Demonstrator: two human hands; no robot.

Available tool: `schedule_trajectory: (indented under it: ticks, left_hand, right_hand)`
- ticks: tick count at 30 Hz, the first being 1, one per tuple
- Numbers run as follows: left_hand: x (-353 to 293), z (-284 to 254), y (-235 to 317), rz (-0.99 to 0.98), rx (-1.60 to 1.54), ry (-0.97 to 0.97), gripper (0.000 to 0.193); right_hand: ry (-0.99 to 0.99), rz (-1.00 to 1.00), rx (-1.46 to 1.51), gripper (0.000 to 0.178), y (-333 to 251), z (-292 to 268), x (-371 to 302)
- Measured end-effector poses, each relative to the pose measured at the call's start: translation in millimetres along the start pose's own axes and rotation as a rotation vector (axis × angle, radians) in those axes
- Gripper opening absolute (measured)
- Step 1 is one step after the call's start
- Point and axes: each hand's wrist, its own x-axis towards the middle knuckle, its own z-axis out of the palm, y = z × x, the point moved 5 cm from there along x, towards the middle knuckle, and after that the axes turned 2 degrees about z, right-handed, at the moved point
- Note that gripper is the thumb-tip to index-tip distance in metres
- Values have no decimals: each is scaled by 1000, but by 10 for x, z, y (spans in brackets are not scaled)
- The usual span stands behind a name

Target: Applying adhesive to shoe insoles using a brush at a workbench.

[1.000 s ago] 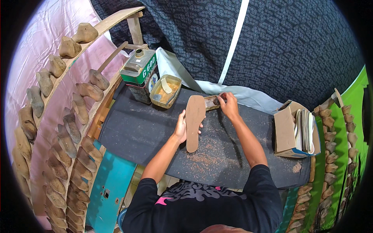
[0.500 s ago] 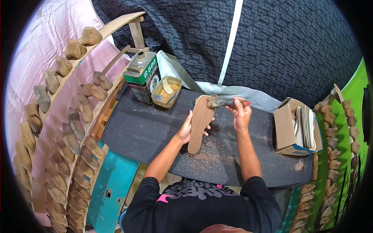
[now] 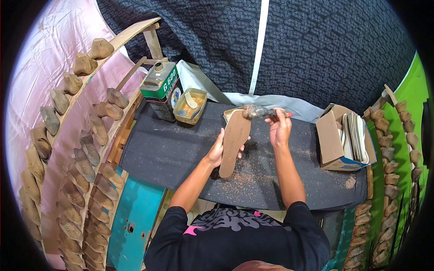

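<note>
My left hand is closed around the edges of a brown shoe insole, its thumb at the left edge and fingertips showing at the right. The insole stands tilted above the table, with a paler layer peeking out behind its upper end. Between the fingers of my right hand is the red-tipped handle of a dark, crusted brush. The brush's bristle end is at the insole's upper right edge and looks to be touching it.
Brown crumbs lie across the dark-covered table. At its back left are an open plastic tub with a pale spatula and a green metal can. A cardboard box of insoles sits right. Wooden shoe lasts line racks on both sides.
The brush has shifted slightly along the insole's top end, its handle still in my right hand. My left hand keeps its hold. The whole view has shifted a little.
</note>
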Motion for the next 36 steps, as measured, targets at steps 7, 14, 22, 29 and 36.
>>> schedule_trajectory:
  ticks: [7,14,22,29,36]
  left_hand:
    - [-73,-141,34,45,-41,55,76]
    - [-109,27,-39,15,-46,26,77]
    - [-180,-40,-30,20,-74,35,78]
    - [-193,178,-128,-23,-41,15,76]
    - [-235,184,-154,-44,-113,9,74]
  right_hand:
    - [-257,199,-105,13,96,56,-251]
    - [-74,13,17,9,-27,96,-162]
    - [-177,17,-7,6,-205,69,-299]
    - [-99,30,-77,13,-209,64,-254]
    - [-276,92,-150,17,-206,187,-511]
